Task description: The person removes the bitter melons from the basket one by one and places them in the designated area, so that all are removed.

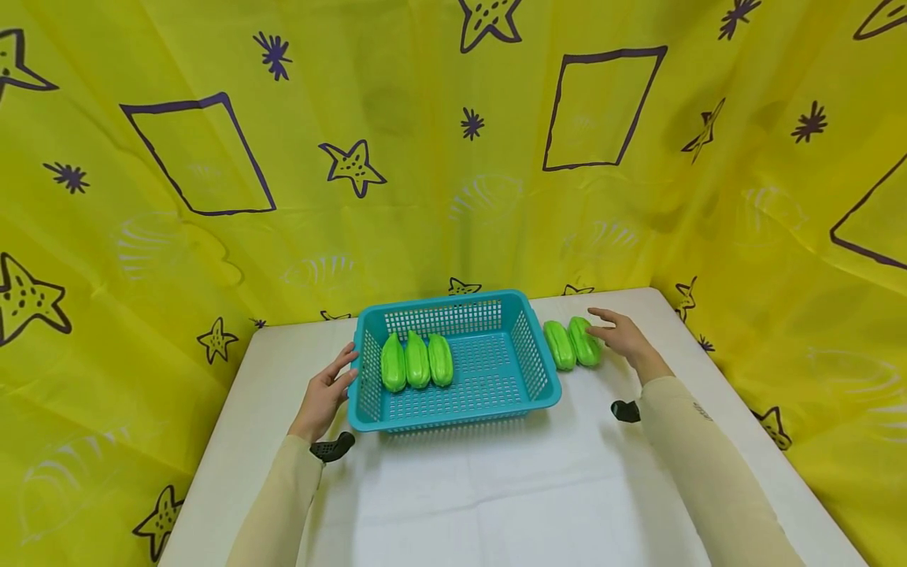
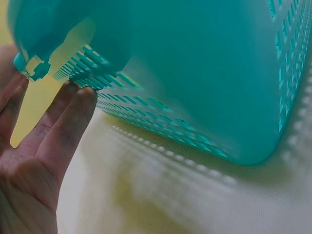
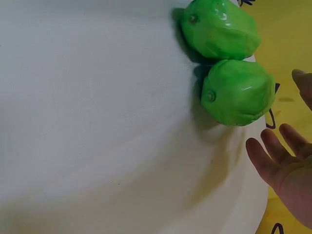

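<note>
A teal plastic basket (image 1: 453, 417) with lattice walls stands on the table. Inside it, toward the left, three long, ridged, glossy green vegetables (image 1: 418, 362) lie side by side. My left hand (image 1: 326, 394) is at the basket's left side, and its fingers (image 2: 73, 122) reach the lattice wall just under the rim with little bend. Right of the basket lie two more such vegetables, an inner one (image 1: 560, 345) and an outer one (image 1: 586, 342). My right hand (image 1: 623, 337) hovers beside the outer one, thumb and fingers spread apart with nothing between them.
A white cloth (image 1: 468, 496) covers the table, whose back edge meets a yellow curtain (image 1: 425, 228) printed with stars and frames. The curtain also rises along both sides. A dark wrist device (image 1: 333, 447) sits at the left wrist, another (image 1: 625, 411) at the right.
</note>
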Demonstrator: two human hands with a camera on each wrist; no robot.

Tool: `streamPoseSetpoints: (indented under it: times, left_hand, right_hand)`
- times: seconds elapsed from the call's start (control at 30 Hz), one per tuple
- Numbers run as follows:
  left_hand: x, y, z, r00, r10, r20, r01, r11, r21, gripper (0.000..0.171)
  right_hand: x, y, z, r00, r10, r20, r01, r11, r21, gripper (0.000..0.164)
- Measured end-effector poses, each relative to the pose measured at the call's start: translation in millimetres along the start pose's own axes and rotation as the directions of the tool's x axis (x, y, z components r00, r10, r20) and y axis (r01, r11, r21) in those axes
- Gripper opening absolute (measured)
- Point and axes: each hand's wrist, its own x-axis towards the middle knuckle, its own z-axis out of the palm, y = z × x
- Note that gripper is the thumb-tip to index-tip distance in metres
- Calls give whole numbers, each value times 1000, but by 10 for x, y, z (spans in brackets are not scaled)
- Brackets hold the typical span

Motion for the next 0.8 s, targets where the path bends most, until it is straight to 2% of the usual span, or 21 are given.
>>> streamPoseSetpoints:
  times: [0.17,0.43,0.7,0.8]
  left_hand:
    - [8,-1,3,1000,-10,-11,10,1000,13,55]
    - [29,-24,-4,1000,4,-11,-4,1000,19,50]
    - [12,-20,-8,1000,9,-2,-9,1000,2,56]
    - [-20,75,20,1000,-15,-1,15,1000,-10,54]
  right_hand:
    - [16,-97,-16,999,-16,-40,15,1000,-17,60]
    - [39,-271,-4,998,-32,-59,32,999,-3,64]
    - [30,-571,40,991,-104,-79,108,994,37,66]
    - [24,-698,62,989,-121,-84,126,990,59,65]
